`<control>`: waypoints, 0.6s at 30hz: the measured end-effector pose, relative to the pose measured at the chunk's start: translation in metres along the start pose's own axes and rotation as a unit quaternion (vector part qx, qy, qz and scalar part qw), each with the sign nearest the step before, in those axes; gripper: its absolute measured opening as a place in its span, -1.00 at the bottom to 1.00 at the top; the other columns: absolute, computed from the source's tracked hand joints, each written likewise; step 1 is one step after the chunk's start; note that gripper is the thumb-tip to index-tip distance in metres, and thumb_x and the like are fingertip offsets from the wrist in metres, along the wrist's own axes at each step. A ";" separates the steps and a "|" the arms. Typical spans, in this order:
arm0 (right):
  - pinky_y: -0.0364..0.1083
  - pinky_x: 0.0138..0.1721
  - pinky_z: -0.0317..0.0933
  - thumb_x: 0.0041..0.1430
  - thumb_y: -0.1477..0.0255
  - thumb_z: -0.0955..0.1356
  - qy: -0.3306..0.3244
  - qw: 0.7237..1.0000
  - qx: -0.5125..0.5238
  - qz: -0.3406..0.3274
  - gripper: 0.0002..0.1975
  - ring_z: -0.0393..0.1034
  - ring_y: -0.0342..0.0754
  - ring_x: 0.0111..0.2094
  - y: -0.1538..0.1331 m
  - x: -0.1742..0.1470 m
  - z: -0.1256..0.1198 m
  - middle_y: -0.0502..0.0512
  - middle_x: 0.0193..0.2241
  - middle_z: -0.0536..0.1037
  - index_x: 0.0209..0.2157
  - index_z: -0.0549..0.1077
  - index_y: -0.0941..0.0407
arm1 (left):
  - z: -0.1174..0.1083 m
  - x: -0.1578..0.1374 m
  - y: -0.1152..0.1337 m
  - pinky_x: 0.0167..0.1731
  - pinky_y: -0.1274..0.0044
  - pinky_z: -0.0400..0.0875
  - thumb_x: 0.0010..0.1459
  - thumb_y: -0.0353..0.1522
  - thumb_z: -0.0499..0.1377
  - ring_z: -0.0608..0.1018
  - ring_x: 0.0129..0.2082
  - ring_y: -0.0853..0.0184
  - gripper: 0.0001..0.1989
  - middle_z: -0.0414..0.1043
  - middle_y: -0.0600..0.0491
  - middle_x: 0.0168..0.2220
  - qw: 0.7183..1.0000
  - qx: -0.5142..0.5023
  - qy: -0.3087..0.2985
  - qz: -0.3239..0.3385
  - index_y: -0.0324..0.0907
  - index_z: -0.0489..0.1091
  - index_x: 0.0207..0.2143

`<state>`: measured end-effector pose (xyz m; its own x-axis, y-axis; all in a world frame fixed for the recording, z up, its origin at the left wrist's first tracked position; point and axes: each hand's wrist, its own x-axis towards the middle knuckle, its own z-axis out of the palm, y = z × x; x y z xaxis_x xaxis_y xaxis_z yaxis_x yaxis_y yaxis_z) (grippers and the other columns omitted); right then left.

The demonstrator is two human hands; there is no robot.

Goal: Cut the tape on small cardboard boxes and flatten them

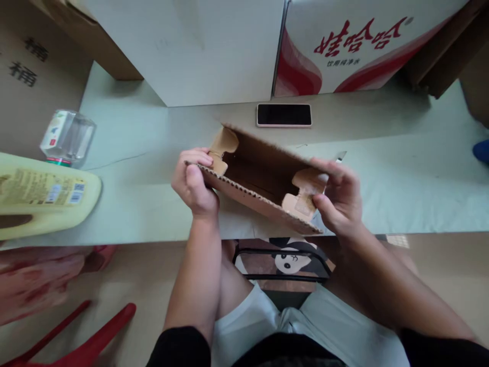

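Observation:
A small brown cardboard box, open at the top, is held tilted between my hands at the table's near edge. Its long sides show ragged corrugated rims, and short notched flaps fold in at both ends. My left hand is closed on the left end, thumb on the near wall and fingers by the flap. At the other end, my right hand grips the right flap between thumb and fingers. A metal blade tip shows just behind my right hand; the rest of it is hidden.
A phone lies beyond the box, before a white carton and a red-and-white carton. On the left lie a clear bottle and a large yellow jug. Something blue sits at the right edge.

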<state>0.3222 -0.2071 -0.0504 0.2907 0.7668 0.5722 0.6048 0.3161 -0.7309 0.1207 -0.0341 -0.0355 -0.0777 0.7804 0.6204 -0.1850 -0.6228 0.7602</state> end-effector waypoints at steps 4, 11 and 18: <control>0.24 0.29 0.23 0.37 0.22 0.28 -0.038 0.998 0.041 0.003 -0.66 0.32 0.16 0.28 -0.001 -0.008 -0.005 0.12 0.26 0.40 0.13 0.44 -0.09 | -0.003 -0.002 -0.015 0.01 0.41 0.45 0.25 -0.09 0.21 0.50 -0.28 0.36 -0.73 0.34 0.10 -0.34 0.998 0.063 -0.016 -0.008 -0.10 0.40 -0.25; 0.33 0.28 0.20 0.35 0.14 0.27 -0.026 0.995 0.095 0.029 -0.66 0.29 0.22 0.30 0.004 -0.017 0.003 0.11 0.22 0.42 0.09 0.42 -0.11 | -0.009 0.007 -0.015 0.17 0.36 0.40 0.21 -0.33 0.21 0.53 0.06 0.23 -0.86 0.48 0.00 -0.07 0.987 0.113 -0.116 -0.017 -0.10 0.58 -0.26; 0.31 0.30 0.16 0.33 0.15 0.28 -0.013 0.990 0.131 0.050 -0.68 0.25 0.21 0.31 0.008 -0.020 0.006 0.06 0.21 0.41 0.07 0.42 -0.16 | -0.010 0.011 -0.008 0.20 0.28 0.42 0.17 -0.44 0.19 0.58 0.03 0.22 -0.81 0.59 0.05 -0.11 0.981 0.115 -0.147 -0.054 -0.08 0.62 -0.30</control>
<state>0.3165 -0.2168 -0.0701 0.3177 0.8150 0.4847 0.3595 0.3695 -0.8569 0.1116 -0.0196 -0.0368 0.2219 0.8139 0.5370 0.0512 -0.5597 0.8271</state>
